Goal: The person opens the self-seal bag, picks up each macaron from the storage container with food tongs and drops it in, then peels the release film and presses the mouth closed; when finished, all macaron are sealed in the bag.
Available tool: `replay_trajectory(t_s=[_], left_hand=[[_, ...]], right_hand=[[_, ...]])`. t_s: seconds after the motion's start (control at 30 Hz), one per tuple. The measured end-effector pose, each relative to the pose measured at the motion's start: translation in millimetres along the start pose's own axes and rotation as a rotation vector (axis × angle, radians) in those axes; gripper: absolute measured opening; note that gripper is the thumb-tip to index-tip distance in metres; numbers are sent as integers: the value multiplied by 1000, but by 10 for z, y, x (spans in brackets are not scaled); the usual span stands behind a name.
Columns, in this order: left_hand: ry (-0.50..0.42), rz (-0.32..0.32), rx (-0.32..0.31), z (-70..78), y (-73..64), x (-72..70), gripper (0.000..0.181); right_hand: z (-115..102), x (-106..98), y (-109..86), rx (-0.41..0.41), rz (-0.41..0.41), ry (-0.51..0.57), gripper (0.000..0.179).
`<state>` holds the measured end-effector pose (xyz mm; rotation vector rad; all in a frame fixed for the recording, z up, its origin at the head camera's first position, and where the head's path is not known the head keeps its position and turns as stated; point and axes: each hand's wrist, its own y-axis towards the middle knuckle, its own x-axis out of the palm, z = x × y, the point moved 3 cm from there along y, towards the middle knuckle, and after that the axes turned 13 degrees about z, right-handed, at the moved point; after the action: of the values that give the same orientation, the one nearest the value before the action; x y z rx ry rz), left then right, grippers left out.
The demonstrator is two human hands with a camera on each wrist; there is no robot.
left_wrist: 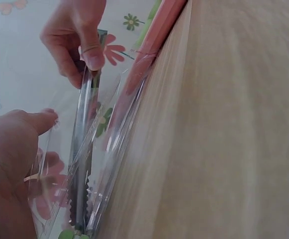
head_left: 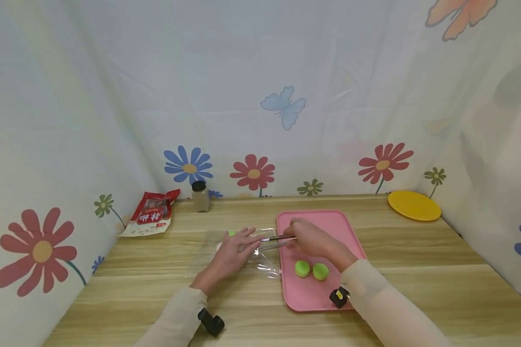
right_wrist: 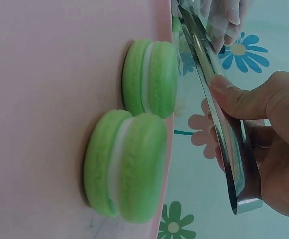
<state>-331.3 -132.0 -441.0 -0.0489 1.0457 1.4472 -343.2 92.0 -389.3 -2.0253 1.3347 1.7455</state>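
Observation:
My right hand (head_left: 312,238) grips metal tongs (right_wrist: 204,55) above the pink tray (head_left: 297,298). The tongs' toothed tips reach left into a clear plastic bag (head_left: 267,270), close to a green macaron (left_wrist: 67,234) at its far end. At the bag's mouth, my left hand (head_left: 234,250) holds the film, with its thumb and fingers on either side of the plastic in the left wrist view. Two green macarons with white filling, a left one (head_left: 302,268) and a right one (head_left: 321,272), lie side by side on the tray.
A red and white food packet (head_left: 152,212) and a jar with a black lid (head_left: 200,198) stand at the back left of the wooden table (head_left: 243,318). A yellow plate (head_left: 414,206) lies at the back right. Flowered cloth (head_left: 226,96) hangs behind.

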Motion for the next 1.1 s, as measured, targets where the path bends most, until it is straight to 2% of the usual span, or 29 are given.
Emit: replay_trajectory(t_s=[0.4, 0.7, 1.1], left_hand=[[1, -4, 19, -14, 5, -1, 32], [-1, -1, 9, -30, -1, 3, 31], [10, -10, 18, -28, -1, 14, 31]], right_hand=[[7, 32, 11, 55, -44, -10, 13], [-5, -83, -37, 125, -63, 13, 16], [21, -67, -26, 107, -46, 5, 13]])
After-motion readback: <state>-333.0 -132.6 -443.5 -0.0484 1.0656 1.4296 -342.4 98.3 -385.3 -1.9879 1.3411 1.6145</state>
